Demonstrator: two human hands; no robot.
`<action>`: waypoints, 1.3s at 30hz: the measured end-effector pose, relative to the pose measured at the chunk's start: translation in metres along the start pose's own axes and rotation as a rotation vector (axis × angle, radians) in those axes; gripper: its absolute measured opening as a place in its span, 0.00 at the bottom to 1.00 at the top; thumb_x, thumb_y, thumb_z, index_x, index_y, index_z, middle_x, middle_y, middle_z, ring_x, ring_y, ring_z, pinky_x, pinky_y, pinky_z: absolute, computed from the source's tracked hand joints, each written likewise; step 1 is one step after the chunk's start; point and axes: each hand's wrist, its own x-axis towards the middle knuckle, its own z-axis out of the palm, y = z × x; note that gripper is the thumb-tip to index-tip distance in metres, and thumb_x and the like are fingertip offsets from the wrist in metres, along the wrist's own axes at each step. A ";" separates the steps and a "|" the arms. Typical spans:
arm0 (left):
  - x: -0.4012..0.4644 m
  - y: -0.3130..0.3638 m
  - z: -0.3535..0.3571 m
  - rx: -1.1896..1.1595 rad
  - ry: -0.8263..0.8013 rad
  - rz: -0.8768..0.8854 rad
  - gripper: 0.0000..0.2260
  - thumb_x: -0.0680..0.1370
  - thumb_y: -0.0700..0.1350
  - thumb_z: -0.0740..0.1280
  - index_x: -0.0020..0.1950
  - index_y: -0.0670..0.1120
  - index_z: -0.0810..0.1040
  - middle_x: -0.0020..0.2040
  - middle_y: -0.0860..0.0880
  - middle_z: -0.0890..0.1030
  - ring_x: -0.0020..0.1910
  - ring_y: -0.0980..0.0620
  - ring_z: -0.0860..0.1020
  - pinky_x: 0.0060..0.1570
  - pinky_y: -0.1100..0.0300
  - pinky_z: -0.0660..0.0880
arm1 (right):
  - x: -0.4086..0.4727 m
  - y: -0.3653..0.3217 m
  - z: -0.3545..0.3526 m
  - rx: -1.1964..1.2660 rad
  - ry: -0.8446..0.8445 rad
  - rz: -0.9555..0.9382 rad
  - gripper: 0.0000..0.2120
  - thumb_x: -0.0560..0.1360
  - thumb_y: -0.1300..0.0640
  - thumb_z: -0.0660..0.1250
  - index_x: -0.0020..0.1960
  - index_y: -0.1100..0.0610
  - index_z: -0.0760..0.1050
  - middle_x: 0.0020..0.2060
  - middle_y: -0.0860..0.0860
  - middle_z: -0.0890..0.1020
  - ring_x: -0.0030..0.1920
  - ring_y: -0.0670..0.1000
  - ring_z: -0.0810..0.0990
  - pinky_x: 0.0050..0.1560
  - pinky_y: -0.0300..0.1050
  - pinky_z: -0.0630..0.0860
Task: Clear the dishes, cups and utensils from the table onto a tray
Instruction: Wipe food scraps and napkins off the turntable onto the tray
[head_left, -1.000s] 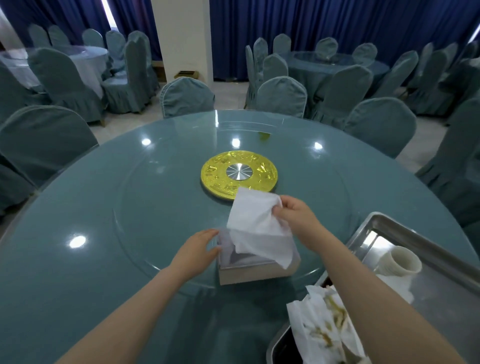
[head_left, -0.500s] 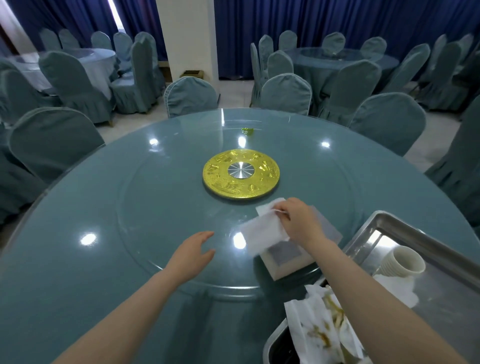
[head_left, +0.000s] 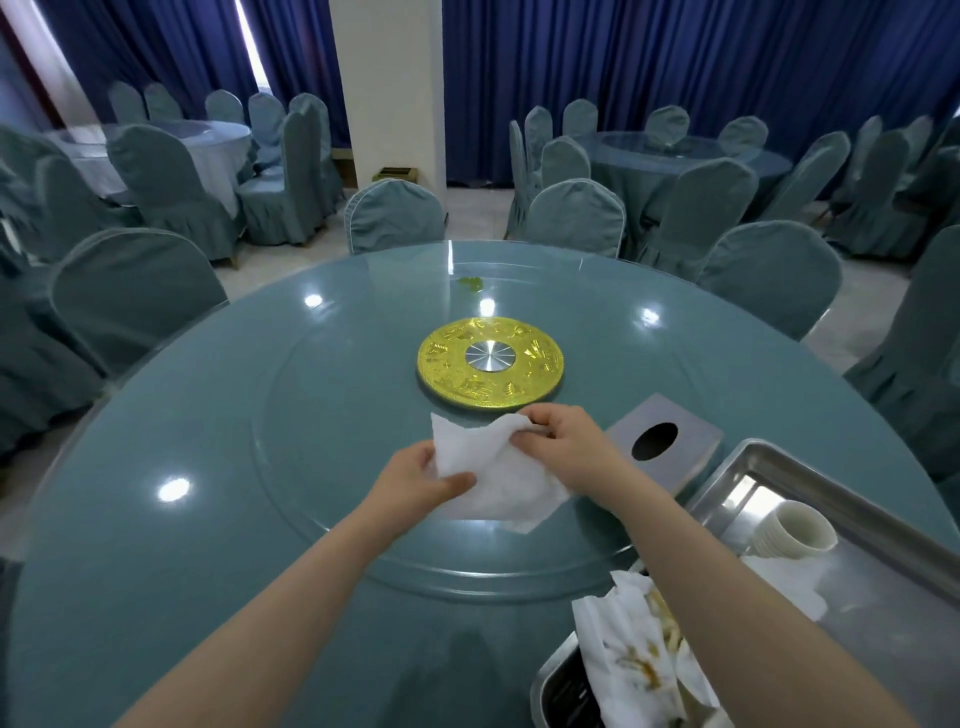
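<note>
A clean white tissue (head_left: 498, 478) is spread between both hands above the glass turntable (head_left: 322, 426). My left hand (head_left: 421, 480) pinches its left edge with the thumb on top. My right hand (head_left: 563, 447) grips its upper right corner. The grey tissue box (head_left: 670, 441) with a dark oval hole sits just right of my right hand. A steel tray (head_left: 779, 467) lies at the lower right, holding a white ribbed cup (head_left: 797, 527) and stained crumpled tissues (head_left: 639, 660).
A gold disc (head_left: 491, 361) marks the centre of the round blue-green table (head_left: 130, 545). A small green scrap (head_left: 470, 283) lies near the far edge. Covered chairs (head_left: 395, 215) ring the table, with more tables and blue curtains behind.
The tissue came free of the box and now hangs between both hands. My left hand rose from the table to take its left edge. The box has ended up further right, beside the tray.
</note>
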 end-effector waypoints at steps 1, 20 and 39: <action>-0.003 0.000 0.000 -0.026 0.020 -0.018 0.07 0.71 0.44 0.75 0.46 0.50 0.80 0.38 0.57 0.84 0.36 0.61 0.80 0.34 0.71 0.73 | -0.002 -0.002 0.002 0.057 0.017 0.020 0.05 0.76 0.61 0.66 0.44 0.55 0.80 0.36 0.50 0.80 0.35 0.45 0.76 0.37 0.38 0.72; -0.033 -0.039 -0.031 -0.069 0.127 -0.081 0.13 0.75 0.30 0.62 0.43 0.48 0.78 0.40 0.52 0.81 0.38 0.55 0.77 0.41 0.63 0.73 | -0.013 0.032 0.061 0.125 0.000 0.353 0.18 0.69 0.72 0.54 0.34 0.56 0.77 0.28 0.50 0.77 0.32 0.50 0.72 0.29 0.36 0.67; -0.001 -0.135 -0.069 -0.030 0.251 -0.362 0.11 0.75 0.31 0.63 0.49 0.45 0.77 0.48 0.46 0.82 0.46 0.50 0.78 0.40 0.61 0.69 | 0.010 0.152 0.132 -0.817 -0.381 0.073 0.27 0.79 0.45 0.55 0.75 0.45 0.52 0.69 0.50 0.63 0.69 0.55 0.63 0.65 0.52 0.68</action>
